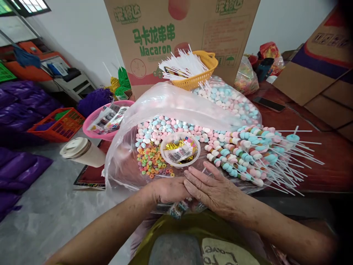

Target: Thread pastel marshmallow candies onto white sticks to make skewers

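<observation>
My left hand (172, 189) is closed at the table's front edge, in front of a round white bowl (180, 149) with printed packets and gold ties. What it holds, if anything, is hidden. My right hand (213, 187) lies over its fingers, its own fingers spread apart. A bit of printed wrapper (178, 209) shows just below the hands. Pink, white and blue candies (165, 127) and small colored rings (151, 160) lie on clear plastic behind and left of the bowl. Candy skewers (248, 152) with white sticks are piled at right.
A yellow basket (190, 81) of white sticks stands before a cardboard box (154, 40). At left are a pink basket (88, 129) with packets and a lidded cup (85, 152). A phone (268, 104) lies at the back right, near another carton (306, 81).
</observation>
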`<action>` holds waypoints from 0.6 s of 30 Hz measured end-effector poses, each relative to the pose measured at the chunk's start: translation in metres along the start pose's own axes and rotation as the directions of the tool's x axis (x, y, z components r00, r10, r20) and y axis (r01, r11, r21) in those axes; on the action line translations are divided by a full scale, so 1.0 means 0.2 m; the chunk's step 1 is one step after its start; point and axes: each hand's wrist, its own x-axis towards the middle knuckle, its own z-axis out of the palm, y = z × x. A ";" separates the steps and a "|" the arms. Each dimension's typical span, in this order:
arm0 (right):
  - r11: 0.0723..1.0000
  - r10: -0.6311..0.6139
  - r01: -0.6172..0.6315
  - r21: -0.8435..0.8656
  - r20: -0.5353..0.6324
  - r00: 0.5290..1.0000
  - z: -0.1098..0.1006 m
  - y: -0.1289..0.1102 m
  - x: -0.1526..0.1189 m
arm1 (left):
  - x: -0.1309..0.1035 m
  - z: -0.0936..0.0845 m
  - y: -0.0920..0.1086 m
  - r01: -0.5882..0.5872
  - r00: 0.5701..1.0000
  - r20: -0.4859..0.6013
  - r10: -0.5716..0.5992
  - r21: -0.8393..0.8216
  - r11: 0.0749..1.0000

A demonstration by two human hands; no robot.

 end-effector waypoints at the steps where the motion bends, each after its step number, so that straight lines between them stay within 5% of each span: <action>1: 0.999 -0.053 0.053 -0.005 0.031 0.998 0.01 -0.01 0.00 | -0.01 -0.01 0.01 -0.010 0.996 0.087 0.012 -0.025 1.000; 4: 0.997 -0.075 0.075 -0.020 0.024 0.997 0.06 -0.05 0.02 | -0.04 -0.02 0.04 -0.002 0.966 0.258 -0.010 0.045 0.999; 5: 0.999 -0.039 0.038 0.012 0.052 0.998 0.08 -0.07 0.02 | -0.05 -0.01 0.04 0.008 0.976 0.213 -0.048 0.183 0.983; 7: 0.969 0.129 -0.170 0.180 0.220 0.967 0.11 -0.10 0.05 | -0.08 0.01 0.03 0.093 0.996 -0.048 -0.080 0.568 0.818; 10: 0.738 0.281 -0.532 0.416 0.527 0.802 0.10 -0.12 0.12 | -0.15 0.06 -0.03 0.214 0.934 -0.306 0.182 0.891 0.401; 13: 0.388 0.159 -0.749 0.538 0.761 0.629 0.05 -0.03 0.21 | -0.22 0.10 -0.13 0.144 0.837 -0.239 0.493 0.964 0.223; 15: 0.201 -0.011 -0.803 0.561 0.821 0.571 0.03 0.09 0.27 | -0.25 0.11 -0.19 0.150 0.756 -0.321 0.571 0.934 0.325; 17: 0.242 0.038 -0.754 0.610 0.771 0.636 0.07 0.23 0.34 | -0.27 0.10 -0.23 0.168 0.670 -0.543 0.505 0.774 0.610; 18: 0.336 0.193 -0.726 0.600 0.711 0.677 0.11 0.29 0.37 | -0.27 0.09 -0.24 0.148 0.631 -0.657 0.413 0.624 0.767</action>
